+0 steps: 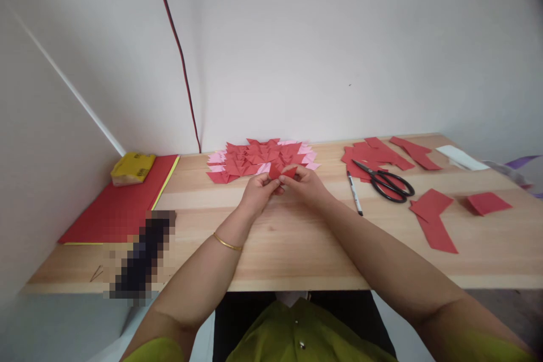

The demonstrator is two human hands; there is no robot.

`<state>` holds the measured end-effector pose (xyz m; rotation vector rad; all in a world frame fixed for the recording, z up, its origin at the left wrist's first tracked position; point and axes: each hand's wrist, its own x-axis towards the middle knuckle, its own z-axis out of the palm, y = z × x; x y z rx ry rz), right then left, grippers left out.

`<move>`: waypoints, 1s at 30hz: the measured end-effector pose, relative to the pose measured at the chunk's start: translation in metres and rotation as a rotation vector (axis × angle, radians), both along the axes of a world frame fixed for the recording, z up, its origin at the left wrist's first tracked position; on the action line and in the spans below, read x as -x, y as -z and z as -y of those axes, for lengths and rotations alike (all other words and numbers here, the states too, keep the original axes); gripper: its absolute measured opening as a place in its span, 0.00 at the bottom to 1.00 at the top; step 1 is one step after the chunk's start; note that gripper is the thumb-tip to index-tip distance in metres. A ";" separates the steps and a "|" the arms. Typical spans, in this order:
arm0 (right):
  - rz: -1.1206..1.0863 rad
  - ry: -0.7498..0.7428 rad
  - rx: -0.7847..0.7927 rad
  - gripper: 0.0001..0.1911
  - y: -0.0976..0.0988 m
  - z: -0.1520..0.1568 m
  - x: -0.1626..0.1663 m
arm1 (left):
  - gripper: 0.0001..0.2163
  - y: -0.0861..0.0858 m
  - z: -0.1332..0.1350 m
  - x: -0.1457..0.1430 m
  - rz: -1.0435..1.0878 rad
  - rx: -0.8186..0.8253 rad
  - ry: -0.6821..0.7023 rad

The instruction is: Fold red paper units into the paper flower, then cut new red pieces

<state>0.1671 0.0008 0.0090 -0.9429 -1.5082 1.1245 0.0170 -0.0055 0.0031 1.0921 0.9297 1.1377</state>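
Now the left hand (pixel 257 190) and right hand (pixel 307 185) pinch the folded red paper (pixel 275 171) from either side, apparently for fine control, black-handled scissors (pixel 372 173) lying well aside.

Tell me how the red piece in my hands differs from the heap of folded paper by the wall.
The red piece is pinched in your left hand and right hand; the heap lies on the table. The red piece shows only red, while the heap mixes red and pink. The red piece is far smaller than the heap. Both have pointed corners.
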 end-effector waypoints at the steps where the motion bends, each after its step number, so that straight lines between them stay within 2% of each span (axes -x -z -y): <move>1: -0.012 -0.003 0.006 0.11 -0.001 0.000 0.000 | 0.13 0.000 0.000 0.000 -0.013 0.000 0.004; 5: -0.037 -0.017 0.032 0.14 -0.002 0.001 -0.001 | 0.11 0.001 0.000 0.002 -0.098 -0.045 0.015; 9: 0.051 -0.041 -0.011 0.16 -0.005 0.002 -0.002 | 0.09 0.002 -0.002 0.005 -0.196 -0.144 0.021; 13: 0.058 -0.093 -0.065 0.18 -0.007 0.001 -0.003 | 0.08 -0.003 -0.003 0.009 -0.296 -0.253 0.072; 16: 0.060 -0.092 -0.045 0.18 -0.004 0.000 -0.004 | 0.08 -0.006 -0.001 0.009 -0.349 -0.261 0.059; 22: 0.149 -0.020 -0.067 0.14 0.002 -0.003 -0.005 | 0.13 -0.005 0.002 0.004 -0.259 -0.141 -0.025; 26: 0.171 -0.082 -0.104 0.14 -0.001 0.000 -0.002 | 0.10 -0.001 0.000 0.005 -0.264 -0.235 -0.045; 30: 0.225 -0.042 -0.037 0.18 -0.004 0.003 -0.002 | 0.11 0.000 -0.003 0.008 -0.337 -0.307 -0.080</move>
